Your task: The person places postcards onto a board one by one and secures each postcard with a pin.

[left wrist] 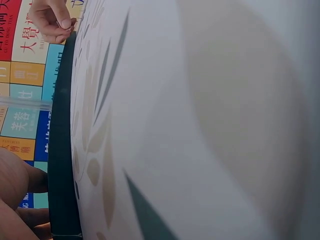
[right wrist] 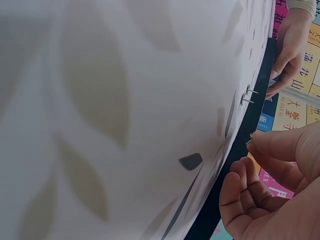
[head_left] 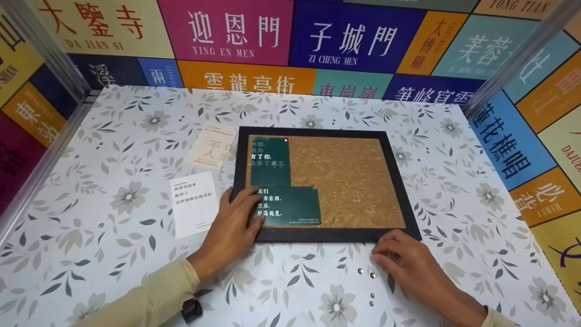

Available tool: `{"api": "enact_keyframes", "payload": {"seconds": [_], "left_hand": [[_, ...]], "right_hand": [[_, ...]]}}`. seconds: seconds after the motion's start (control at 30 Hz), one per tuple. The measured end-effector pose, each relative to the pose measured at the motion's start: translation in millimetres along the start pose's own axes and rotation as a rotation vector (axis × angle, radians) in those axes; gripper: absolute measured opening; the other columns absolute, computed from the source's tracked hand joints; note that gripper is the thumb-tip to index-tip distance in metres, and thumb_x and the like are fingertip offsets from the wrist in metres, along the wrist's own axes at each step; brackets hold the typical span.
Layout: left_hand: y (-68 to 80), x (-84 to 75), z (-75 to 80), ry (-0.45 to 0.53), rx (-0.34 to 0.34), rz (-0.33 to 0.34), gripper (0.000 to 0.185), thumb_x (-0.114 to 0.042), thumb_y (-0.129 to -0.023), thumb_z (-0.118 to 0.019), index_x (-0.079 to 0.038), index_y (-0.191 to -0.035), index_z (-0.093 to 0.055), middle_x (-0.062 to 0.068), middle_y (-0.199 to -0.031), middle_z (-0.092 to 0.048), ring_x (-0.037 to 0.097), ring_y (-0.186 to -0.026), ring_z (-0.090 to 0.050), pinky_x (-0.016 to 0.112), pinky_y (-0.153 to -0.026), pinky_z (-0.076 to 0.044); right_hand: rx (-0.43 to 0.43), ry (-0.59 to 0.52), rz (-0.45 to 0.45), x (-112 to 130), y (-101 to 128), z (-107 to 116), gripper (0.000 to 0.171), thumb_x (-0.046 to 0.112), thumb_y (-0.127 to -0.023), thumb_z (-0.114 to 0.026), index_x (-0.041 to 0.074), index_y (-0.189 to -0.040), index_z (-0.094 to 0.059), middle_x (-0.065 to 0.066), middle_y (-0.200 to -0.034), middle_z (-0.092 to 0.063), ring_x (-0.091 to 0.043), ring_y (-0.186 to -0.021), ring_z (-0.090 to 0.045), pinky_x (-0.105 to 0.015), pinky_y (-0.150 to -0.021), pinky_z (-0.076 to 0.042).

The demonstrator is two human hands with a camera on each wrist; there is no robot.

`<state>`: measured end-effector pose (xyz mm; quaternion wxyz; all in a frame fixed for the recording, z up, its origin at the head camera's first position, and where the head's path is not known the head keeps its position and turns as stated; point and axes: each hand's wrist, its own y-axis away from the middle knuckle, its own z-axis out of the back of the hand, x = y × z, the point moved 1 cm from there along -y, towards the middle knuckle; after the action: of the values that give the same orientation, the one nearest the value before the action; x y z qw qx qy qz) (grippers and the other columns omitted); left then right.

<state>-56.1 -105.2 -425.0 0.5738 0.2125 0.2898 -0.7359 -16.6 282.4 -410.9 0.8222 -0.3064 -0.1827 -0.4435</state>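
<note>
A cork board (head_left: 349,181) in a black frame (head_left: 327,235) lies on the table. Two dark green cards with white writing lie on its cork: an upright upper card (head_left: 270,175) and a sideways lower card (head_left: 299,206). A small pin head shows at the top right corner of each. My left hand (head_left: 231,222) reaches over the frame's left side, fingertips resting on the lower card's left end. By the frame's lower right corner, my right hand (head_left: 411,263) pinches a small metal thumbtack (right wrist: 249,140) between thumb and index finger.
Several silver thumbtacks (head_left: 372,275) lie on the table below the frame, some points-up in the right wrist view. Left of the board lie a white card (head_left: 193,204) and a cream card (head_left: 211,147). Colourful lettered panels (head_left: 227,34) stand around the flower-patterned table (head_left: 136,204).
</note>
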Motion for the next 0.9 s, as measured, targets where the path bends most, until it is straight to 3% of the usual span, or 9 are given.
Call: {"api": "enact_keyframes", "payload": {"seconds": [0.37, 0.6, 0.9], "left_hand": [[-0.9, -0.1, -0.9, -0.002, 0.006, -0.008, 0.046, -0.016, -0.103, -0.078, -0.001, -0.145, -0.067, 0.013, -0.163, -0.055, 0.059, -0.155, -0.032, 0.064, -0.125, -0.036], [-0.2, 0.2, 0.0, 0.000, 0.020, 0.016, 0.047, -0.016, -0.103, -0.078, -0.002, -0.147, -0.066, 0.012, -0.165, -0.053, 0.058, -0.156, -0.031, 0.063, -0.127, -0.035], [0.1, 0.1, 0.3, 0.004, 0.008, 0.006, 0.046, -0.016, -0.103, -0.078, -0.001, -0.146, -0.067, 0.012, -0.164, -0.054, 0.056, -0.156, -0.031, 0.062, -0.127, -0.035]], "right_hand": [[-0.027, -0.053, -0.091, 5.8, -11.0, -4.6, 0.029, -0.011, -0.084, -0.089, 0.016, -0.094, -0.084, 0.012, -0.101, -0.073, -0.004, -0.086, -0.063, -0.013, -0.072, -0.049], [-0.033, -0.105, -0.079, 8.3, -20.8, -11.1, 0.027, -0.011, -0.086, -0.088, 0.014, -0.095, -0.084, 0.009, -0.101, -0.074, -0.005, -0.082, -0.063, -0.014, -0.069, -0.050], [-0.040, -0.138, -0.137, 10.4, -31.4, -12.7, 0.025, -0.007, -0.088, -0.088, 0.016, -0.094, -0.084, 0.009, -0.101, -0.074, -0.006, -0.078, -0.062, -0.016, -0.065, -0.051]]}}
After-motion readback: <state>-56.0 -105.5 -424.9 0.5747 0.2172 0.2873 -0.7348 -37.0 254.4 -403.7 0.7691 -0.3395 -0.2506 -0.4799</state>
